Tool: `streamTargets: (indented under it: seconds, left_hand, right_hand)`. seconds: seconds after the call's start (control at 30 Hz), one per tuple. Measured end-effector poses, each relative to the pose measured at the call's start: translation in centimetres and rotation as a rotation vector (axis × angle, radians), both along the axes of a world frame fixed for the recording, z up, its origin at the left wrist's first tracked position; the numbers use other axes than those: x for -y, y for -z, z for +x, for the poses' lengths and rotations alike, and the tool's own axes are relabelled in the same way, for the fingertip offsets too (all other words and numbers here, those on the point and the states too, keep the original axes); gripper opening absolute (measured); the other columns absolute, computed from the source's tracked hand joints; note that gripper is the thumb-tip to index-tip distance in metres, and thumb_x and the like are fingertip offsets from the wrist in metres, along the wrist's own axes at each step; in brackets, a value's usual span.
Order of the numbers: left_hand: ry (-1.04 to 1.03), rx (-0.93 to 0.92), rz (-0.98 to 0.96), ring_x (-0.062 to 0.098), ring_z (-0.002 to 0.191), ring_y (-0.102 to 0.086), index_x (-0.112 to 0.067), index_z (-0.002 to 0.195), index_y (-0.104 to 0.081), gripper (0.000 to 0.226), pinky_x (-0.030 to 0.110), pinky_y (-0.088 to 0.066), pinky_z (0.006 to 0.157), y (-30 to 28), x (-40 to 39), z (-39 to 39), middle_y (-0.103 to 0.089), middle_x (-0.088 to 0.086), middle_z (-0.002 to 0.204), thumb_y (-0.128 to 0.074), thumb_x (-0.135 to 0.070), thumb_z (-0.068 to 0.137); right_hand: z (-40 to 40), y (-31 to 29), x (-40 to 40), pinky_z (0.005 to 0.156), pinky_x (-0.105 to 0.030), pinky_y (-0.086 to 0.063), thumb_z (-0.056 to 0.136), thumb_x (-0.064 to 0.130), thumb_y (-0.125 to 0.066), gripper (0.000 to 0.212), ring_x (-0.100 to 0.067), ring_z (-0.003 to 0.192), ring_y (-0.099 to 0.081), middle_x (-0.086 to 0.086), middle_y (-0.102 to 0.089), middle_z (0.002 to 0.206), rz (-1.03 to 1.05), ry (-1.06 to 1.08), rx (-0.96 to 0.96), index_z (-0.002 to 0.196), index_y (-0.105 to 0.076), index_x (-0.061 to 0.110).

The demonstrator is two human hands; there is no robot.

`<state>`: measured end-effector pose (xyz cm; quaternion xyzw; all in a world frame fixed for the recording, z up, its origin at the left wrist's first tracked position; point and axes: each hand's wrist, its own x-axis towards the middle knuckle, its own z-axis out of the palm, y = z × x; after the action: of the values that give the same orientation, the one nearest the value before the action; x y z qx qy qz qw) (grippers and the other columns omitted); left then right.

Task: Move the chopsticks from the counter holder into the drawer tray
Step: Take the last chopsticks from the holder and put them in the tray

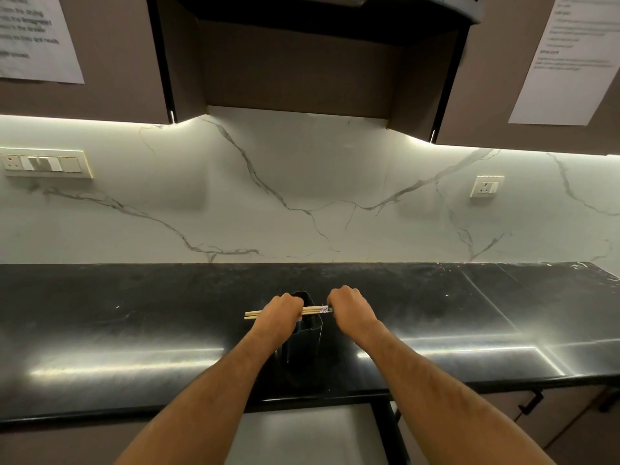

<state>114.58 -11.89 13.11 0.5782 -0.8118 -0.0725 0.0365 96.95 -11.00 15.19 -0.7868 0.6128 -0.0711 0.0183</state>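
Note:
A pair of pale wooden chopsticks (310,310) lies level, held just above the mouth of a tall black holder (307,333) that stands on the black counter (134,330). My left hand (280,313) is closed around their left part, and their plain tips stick out to its left. My right hand (350,310) grips the patterned right end. Below the counter's front edge an open drawer (302,434) shows a pale grey floor between my forearms; I see no tray in it.
A white marble backsplash (302,196) rises behind the counter, with switch plates at left (45,162) and right (486,186). Dark upper cabinets (100,78) hang overhead with paper sheets taped on. A cabinet handle (530,402) sits at lower right.

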Motion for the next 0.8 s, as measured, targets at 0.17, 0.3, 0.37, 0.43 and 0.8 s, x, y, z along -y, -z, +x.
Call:
streamTargets:
  seconds: [0.17,0.3,0.37,0.43,0.8]
  left_hand:
    - [0.009,0.011,0.023,0.006,0.065,-0.046,-0.021,0.091,-0.05,0.015,0.028,-0.044,0.075,0.5,-0.9,-0.4,-0.048,-0.006,0.076,-0.06,-0.011,0.096]
    - [0.025,0.018,0.041,0.007,0.066,-0.046,-0.018,0.102,-0.057,0.01,0.029,-0.045,0.077,0.7,-1.9,-0.5,-0.051,-0.004,0.08,-0.061,-0.011,0.095]
    - [0.039,0.028,0.022,0.009,0.07,-0.049,-0.018,0.101,-0.056,0.011,0.03,-0.045,0.077,0.9,-2.5,-0.4,-0.054,-0.001,0.084,-0.061,-0.01,0.096]
    - [0.042,0.036,-0.004,0.009,0.069,-0.048,-0.02,0.097,-0.053,0.013,0.03,-0.045,0.075,1.2,-3.3,-0.2,-0.052,-0.002,0.081,-0.06,-0.01,0.095]
    - [-0.034,0.114,-0.158,0.021,0.093,-0.067,-0.014,0.112,-0.064,0.017,0.036,-0.054,0.087,1.3,-6.8,-0.5,-0.069,0.007,0.102,-0.065,-0.015,0.095]
  right_hand:
    - [0.4,0.1,-1.3,0.068,-0.026,-0.049,0.098,0.011,-0.062,0.009,-0.01,0.056,-0.049,0.003,-0.047,0.062,0.03,-0.004,-0.013,0.091,-0.067,0.011]
    - [0.7,0.6,-2.4,0.068,-0.027,-0.048,0.098,0.011,-0.061,0.007,-0.012,0.059,-0.05,0.002,-0.047,0.064,0.04,-0.006,-0.042,0.094,-0.067,0.01]
    - [0.7,0.8,-3.0,0.066,-0.028,-0.046,0.098,0.01,-0.06,0.008,-0.01,0.055,-0.046,0.002,-0.044,0.063,0.032,0.002,-0.062,0.093,-0.067,0.01]
    - [0.8,0.9,-3.4,0.065,-0.028,-0.045,0.099,0.011,-0.06,0.009,-0.009,0.054,-0.044,0.002,-0.044,0.062,0.028,0.01,-0.073,0.093,-0.067,0.01]
    - [-1.1,1.1,-5.4,0.067,-0.028,-0.045,0.099,0.013,-0.062,0.008,-0.016,0.066,-0.053,0.0,-0.051,0.071,-0.02,-0.021,-0.065,0.1,-0.069,0.009]
